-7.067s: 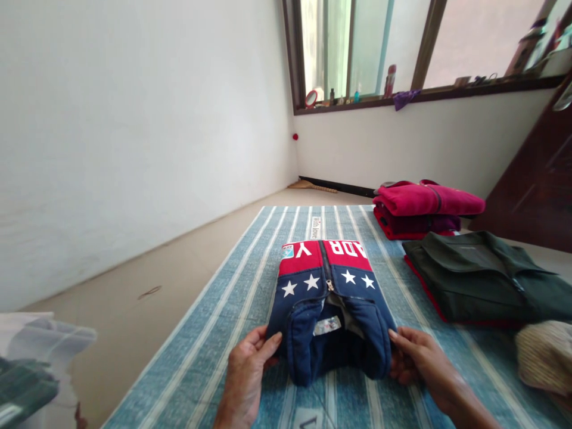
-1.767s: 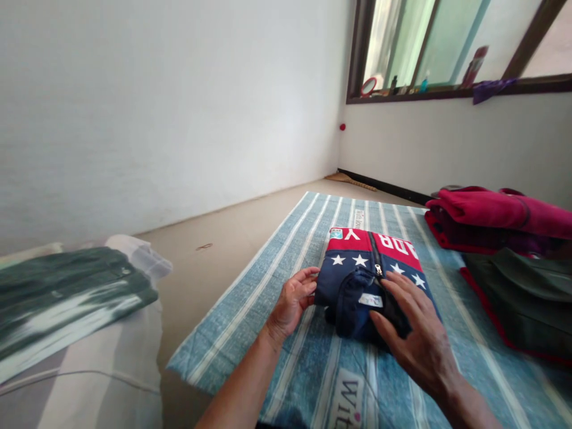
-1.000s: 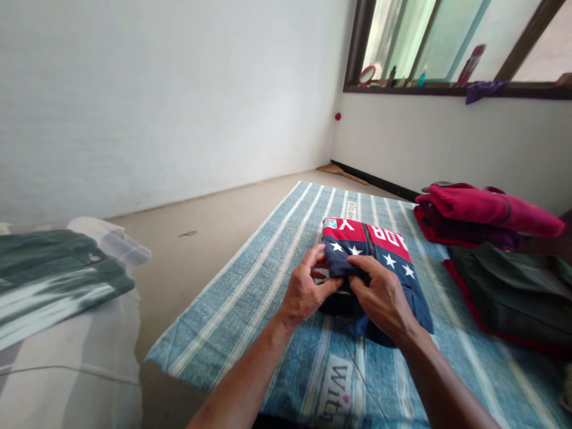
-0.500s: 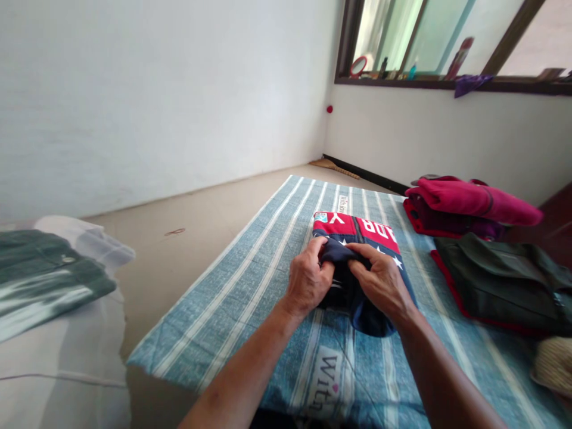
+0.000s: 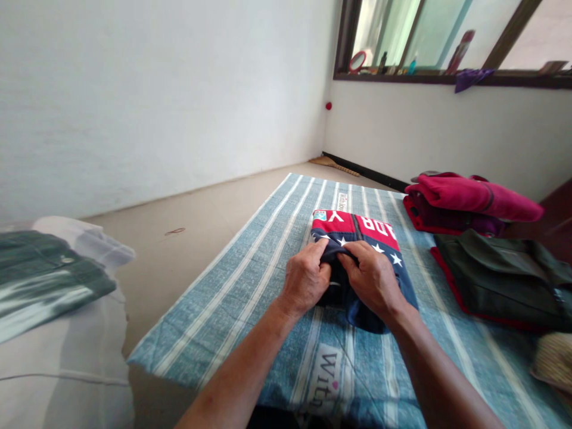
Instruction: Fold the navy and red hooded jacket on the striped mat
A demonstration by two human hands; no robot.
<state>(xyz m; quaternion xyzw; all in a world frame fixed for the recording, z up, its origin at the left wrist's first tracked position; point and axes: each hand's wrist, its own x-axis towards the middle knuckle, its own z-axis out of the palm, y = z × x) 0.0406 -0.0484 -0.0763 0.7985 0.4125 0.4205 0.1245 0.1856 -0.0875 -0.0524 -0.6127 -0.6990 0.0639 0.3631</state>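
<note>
1. The single head-worn camera looked forward and down, close over the left hand and right hand.
2. It faced the room's far corner and the window.

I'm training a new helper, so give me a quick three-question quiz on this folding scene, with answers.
1. True or false: both hands grip the navy jacket.
2. What lies under it? A) bare floor B) striped mat C) a table
3. What colour is the top garment of the stack by the far wall?

Key
1. True: left hand and right hand pinch its near fold.
2. B, the striped mat.
3. Pink, the pink garment.
</note>
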